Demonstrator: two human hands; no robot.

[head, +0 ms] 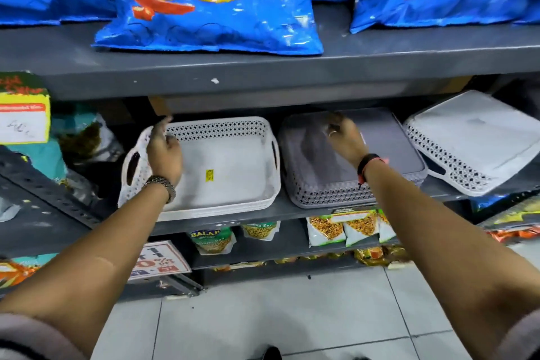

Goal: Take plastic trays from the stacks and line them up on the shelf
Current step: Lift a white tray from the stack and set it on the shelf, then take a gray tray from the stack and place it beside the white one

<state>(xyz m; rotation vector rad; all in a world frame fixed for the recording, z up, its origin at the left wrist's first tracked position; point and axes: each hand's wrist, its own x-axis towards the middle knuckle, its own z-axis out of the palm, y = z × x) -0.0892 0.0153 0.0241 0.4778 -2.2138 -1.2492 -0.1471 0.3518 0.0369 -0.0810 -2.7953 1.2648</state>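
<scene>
A stack of white perforated plastic trays (233, 172) sits on the middle shelf (292, 209). My left hand (163, 152) grips the top white tray's left wall near its handle slot. Beside it to the right lies a grey tray (315, 184), turned upside down. My right hand (342, 137) rests on its upturned bottom, fingers bent over the far part. Further right, another white tray (467, 140) lies upside down and tilted, its right side raised.
Large blue crisp bags (210, 0) stand on the shelf above, whose grey edge (263, 73) hangs low over the trays. Snack packets (344, 228) fill the shelf below. A yellow price card (23, 117) hangs at the left. White floor tiles lie underneath.
</scene>
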